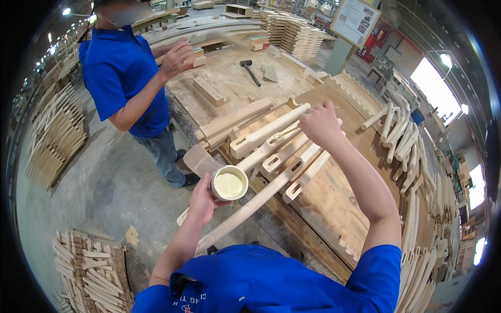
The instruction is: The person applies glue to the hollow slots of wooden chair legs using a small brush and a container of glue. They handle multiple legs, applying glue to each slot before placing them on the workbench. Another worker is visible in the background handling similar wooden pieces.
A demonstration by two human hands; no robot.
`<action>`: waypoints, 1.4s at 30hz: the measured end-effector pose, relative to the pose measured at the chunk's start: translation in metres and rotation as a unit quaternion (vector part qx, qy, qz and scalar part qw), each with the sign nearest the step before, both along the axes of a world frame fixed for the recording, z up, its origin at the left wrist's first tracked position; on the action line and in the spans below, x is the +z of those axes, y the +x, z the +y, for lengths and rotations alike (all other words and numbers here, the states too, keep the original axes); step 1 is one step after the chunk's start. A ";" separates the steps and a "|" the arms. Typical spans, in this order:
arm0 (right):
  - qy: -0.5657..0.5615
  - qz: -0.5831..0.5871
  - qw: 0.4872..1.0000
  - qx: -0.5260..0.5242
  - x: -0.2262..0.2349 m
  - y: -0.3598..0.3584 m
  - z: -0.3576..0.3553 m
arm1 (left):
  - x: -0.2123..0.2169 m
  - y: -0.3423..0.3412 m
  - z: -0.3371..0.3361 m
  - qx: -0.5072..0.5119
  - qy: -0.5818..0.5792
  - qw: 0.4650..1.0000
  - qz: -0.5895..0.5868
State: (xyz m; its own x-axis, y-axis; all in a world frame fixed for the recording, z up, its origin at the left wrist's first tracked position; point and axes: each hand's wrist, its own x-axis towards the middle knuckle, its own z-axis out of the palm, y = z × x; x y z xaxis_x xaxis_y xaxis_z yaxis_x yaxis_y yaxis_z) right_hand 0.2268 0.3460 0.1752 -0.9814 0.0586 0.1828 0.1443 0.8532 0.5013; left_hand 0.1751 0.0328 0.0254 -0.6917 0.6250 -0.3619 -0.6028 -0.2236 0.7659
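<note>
My left hand (201, 202) is wrapped round a small round tub (215, 187), tilted a little so its pale yellow glue-like liquid (229, 185) shows. Over the bench, my right hand (321, 125) is closed in a pinch on a thin stick (288, 131). The stick's tip is at the slotted end of a wooden leg-like piece (255, 157). Several similar pale wooden pieces lie side by side, with oval slots at their near ends. A longer one (250, 208) reaches past the bench edge, beneath the tub, toward my body.
A co-worker in a blue shirt (112, 68) stands at the far left of the bench, hands raised. On the bench lie a black mallet (250, 72) and a wooden block (209, 92). Curved wooden parts (404, 133) are heaped at right; a stacked pallet (94, 271) stands lower left.
</note>
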 end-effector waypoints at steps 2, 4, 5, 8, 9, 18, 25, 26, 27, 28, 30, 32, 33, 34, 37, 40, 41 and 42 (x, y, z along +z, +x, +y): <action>0.043 -0.033 0.998 -0.008 0.002 -0.013 -0.005 | -0.002 -0.001 0.000 0.008 0.009 1.000 -0.002; 0.064 -0.056 0.996 0.004 0.003 -0.022 -0.010 | -0.006 -0.001 0.001 0.018 0.014 1.000 -0.006; 0.074 -0.068 0.995 0.010 0.002 -0.026 -0.014 | -0.007 -0.002 0.000 0.010 0.016 1.000 -0.002; 0.082 -0.118 0.990 -0.004 -0.006 -0.042 -0.029 | -0.007 -0.004 0.000 -0.003 0.015 1.000 0.008; 0.082 -0.119 0.990 0.003 -0.008 -0.046 -0.032 | -0.006 -0.003 0.000 -0.001 0.010 1.000 0.009; 0.073 -0.121 0.988 0.068 -0.011 -0.047 -0.030 | -0.012 -0.006 -0.004 -0.003 0.042 0.999 0.010; 0.118 -0.057 0.990 0.050 -0.022 -0.049 -0.020 | -0.012 -0.008 -0.001 -0.011 0.019 0.999 0.024; 0.122 -0.055 0.990 0.041 -0.023 -0.047 -0.022 | -0.012 -0.007 -0.001 -0.007 0.014 1.000 0.025; 0.126 -0.053 0.990 0.031 -0.024 -0.045 -0.023 | -0.011 -0.006 0.000 -0.003 0.010 1.000 0.027; 0.122 -0.074 0.989 0.045 -0.022 -0.045 -0.027 | -0.009 -0.005 0.000 0.001 0.005 1.000 0.027; 0.114 -0.117 0.984 0.075 -0.018 -0.046 -0.036 | -0.007 -0.007 0.000 -0.006 0.010 1.000 0.018; 0.098 -0.129 0.983 0.082 -0.012 -0.046 -0.037 | -0.006 -0.007 -0.001 -0.013 0.014 1.000 0.018; 0.090 -0.135 0.983 0.087 -0.008 -0.047 -0.038 | -0.007 -0.007 -0.002 -0.016 0.015 1.000 0.019; 0.068 -0.133 0.987 0.063 -0.008 -0.047 -0.034 | -0.007 -0.008 -0.002 -0.020 0.017 0.999 0.024; 0.034 -0.121 0.992 -0.002 -0.007 -0.047 -0.020 | -0.010 -0.007 0.001 -0.010 0.012 1.000 0.018; 0.060 -0.100 0.993 -0.033 -0.009 -0.049 -0.012 | -0.009 -0.007 0.001 -0.019 0.022 0.999 0.016; 0.068 -0.095 0.993 -0.025 -0.008 -0.051 -0.016 | -0.009 -0.007 -0.001 -0.021 0.023 0.999 0.019; 0.076 -0.089 0.993 -0.016 -0.008 -0.052 -0.019 | -0.008 -0.007 -0.002 -0.024 0.023 0.999 0.023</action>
State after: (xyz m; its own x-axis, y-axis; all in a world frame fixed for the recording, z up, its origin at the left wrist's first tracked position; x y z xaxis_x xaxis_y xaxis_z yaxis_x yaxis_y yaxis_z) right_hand 0.1746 0.3272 0.1671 -0.9970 0.0758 0.0149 0.0676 0.7621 0.6439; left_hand 0.1678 0.0309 0.0170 -0.6755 0.6732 -0.3008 -0.5783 -0.2306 0.7826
